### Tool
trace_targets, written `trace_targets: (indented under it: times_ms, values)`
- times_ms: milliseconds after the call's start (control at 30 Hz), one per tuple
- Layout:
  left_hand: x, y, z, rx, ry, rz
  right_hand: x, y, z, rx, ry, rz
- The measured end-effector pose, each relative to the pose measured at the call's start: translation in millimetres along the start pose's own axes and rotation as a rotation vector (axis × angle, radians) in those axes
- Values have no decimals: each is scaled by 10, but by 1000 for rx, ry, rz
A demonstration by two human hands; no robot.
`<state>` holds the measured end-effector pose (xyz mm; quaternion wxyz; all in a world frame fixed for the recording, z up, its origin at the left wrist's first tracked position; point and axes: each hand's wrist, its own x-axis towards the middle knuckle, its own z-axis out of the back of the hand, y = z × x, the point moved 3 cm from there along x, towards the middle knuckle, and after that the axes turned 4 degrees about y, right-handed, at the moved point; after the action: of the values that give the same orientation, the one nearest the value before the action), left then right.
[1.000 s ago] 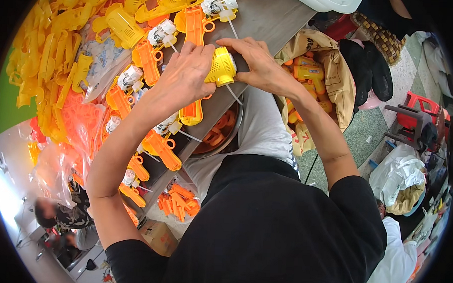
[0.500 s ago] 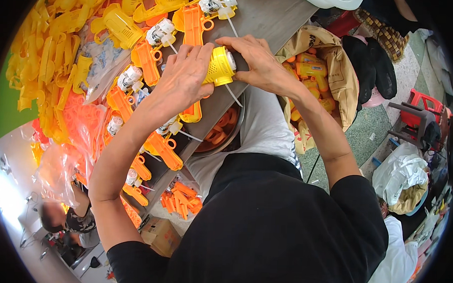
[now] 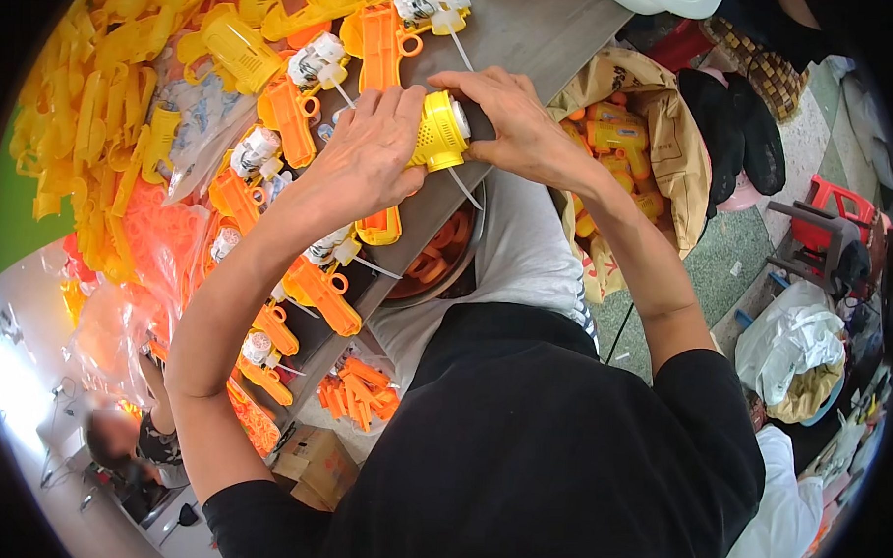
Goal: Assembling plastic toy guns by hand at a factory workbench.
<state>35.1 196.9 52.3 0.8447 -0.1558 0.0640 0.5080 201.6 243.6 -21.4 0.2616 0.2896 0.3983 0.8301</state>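
Over the table edge I hold a toy gun with a perforated yellow barrel shell and a white end piece. My left hand is closed over its left part, hiding most of it. My right hand curls round the white end, index finger above and thumb below. A thin white strip hangs under the barrel. Left of my hands lie several half-assembled toy guns, such as one orange-and-yellow body with a white mechanism and another orange body.
Yellow plastic shells heap at the far left, beside clear bags of orange parts. A paper sack of yellow toy guns stands at right. A metal bowl with orange parts sits below the table edge. Another person's arm shows lower left.
My hands and the toy gun shift only very slightly to the right. The other person at lower left has moved a little.
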Motion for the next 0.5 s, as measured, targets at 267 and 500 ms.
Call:
trace_targets:
  times_ms: [267,500]
  values:
    - [-15,0,-136,-88,-113,23,-49,64,23,44,50,-64]
    - [-128,-215,-64,19,-273,108,-151,148,97,379,79,-87]
